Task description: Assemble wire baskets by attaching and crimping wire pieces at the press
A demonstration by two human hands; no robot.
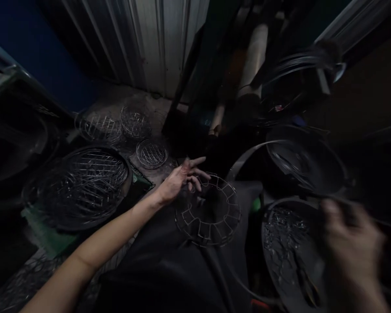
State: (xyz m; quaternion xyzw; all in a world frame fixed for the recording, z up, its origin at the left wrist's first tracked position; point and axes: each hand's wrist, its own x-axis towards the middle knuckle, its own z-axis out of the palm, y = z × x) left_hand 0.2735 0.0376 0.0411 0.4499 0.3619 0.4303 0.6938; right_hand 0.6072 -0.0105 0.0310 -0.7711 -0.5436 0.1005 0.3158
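My left hand (190,176) reaches in from the lower left, fingers stretched out and apart. It hovers at the upper left edge of a round wire frame (210,224) with a looped inner ring; whether the fingertips touch it I cannot tell. The frame rests on dark cloth (179,265) in front of me. My right hand (353,243) is smeared by motion at the right, over the edge of a round basin (263,226). Small wire pieces (285,230) lie in that basin, with a pair of pliers or similar handled tool (306,282) among them.
A wide tub (128,178) of wire grids and loose wires stands at the left. Round wire grids (152,154) lie on the floor behind it. Another basin (332,174) with wire strips sits at the right back. Dark machinery with a pale cylinder (254,54) rises ahead.
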